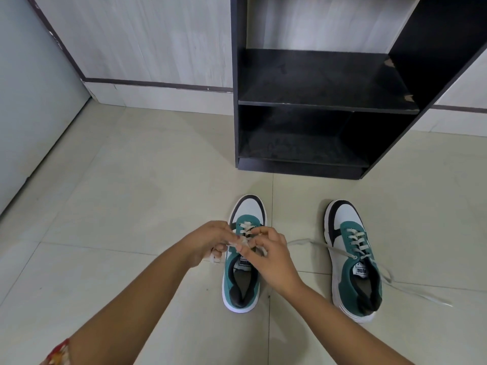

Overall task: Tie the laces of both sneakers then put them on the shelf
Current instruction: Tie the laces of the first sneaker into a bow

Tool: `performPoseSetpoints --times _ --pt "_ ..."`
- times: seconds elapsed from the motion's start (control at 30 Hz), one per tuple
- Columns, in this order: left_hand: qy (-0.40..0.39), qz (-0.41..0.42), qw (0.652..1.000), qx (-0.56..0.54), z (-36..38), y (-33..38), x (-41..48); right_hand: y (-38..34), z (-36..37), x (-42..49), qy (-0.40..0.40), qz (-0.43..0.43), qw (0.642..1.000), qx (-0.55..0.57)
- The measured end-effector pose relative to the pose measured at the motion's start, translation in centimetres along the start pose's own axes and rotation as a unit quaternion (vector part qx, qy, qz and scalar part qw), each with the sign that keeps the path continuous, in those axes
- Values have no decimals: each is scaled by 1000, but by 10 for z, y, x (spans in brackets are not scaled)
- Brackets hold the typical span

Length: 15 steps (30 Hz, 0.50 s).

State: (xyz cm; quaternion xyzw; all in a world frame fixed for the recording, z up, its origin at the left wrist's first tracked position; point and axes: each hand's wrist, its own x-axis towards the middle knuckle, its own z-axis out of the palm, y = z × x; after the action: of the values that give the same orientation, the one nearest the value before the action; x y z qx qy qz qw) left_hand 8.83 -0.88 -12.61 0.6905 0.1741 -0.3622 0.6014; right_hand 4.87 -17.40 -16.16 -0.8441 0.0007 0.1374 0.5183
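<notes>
Two teal, white and black sneakers stand on the tiled floor, toes pointing toward the shelf. Over the left sneaker point(243, 275), my left hand point(208, 239) and my right hand point(268, 252) both pinch its white laces point(243, 242) above the tongue. The right sneaker point(353, 262) stands apart to the right. Its laces point(313, 243) lie loose on the floor on both sides. The black shelf unit point(326, 106) stands ahead, with two open levels holding nothing.
A pale wood-grain wall panel point(147, 48) runs behind the shelf. A light grey door or panel point(31, 101) stands at the left. Beige floor tiles point(118, 206) spread around the sneakers.
</notes>
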Motion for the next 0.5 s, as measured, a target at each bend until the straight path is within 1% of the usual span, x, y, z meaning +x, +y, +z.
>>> performPoseSetpoints --times 0.1,0.17,0.2,0.27,0.33,0.37,0.4,0.43,0.5 --pt "27 12 1000 -11 1 -3 -1 -5 -3 0 14 12 999 30" --pt "50 26 998 10 2 -4 -4 -7 -4 -1 12 24 998 56" --pt "67 39 997 24 2 -4 -5 -8 -6 -2 15 38 995 86" --pt "116 85 989 31 1 -8 -8 -4 -11 -6 53 78 983 156" --pt "165 119 979 1 -7 -15 -10 2 -20 -11 95 109 971 190" --pt "172 114 978 -18 -12 -19 -11 5 -23 -13 104 113 969 196" --pt "159 99 981 -39 -15 -22 -12 5 -25 -15 95 114 968 200" --pt "134 81 986 -55 -14 -25 -12 4 -24 -16 70 113 971 201" --pt "95 63 992 -51 -6 -30 -13 0 -17 -16 8 110 977 180"
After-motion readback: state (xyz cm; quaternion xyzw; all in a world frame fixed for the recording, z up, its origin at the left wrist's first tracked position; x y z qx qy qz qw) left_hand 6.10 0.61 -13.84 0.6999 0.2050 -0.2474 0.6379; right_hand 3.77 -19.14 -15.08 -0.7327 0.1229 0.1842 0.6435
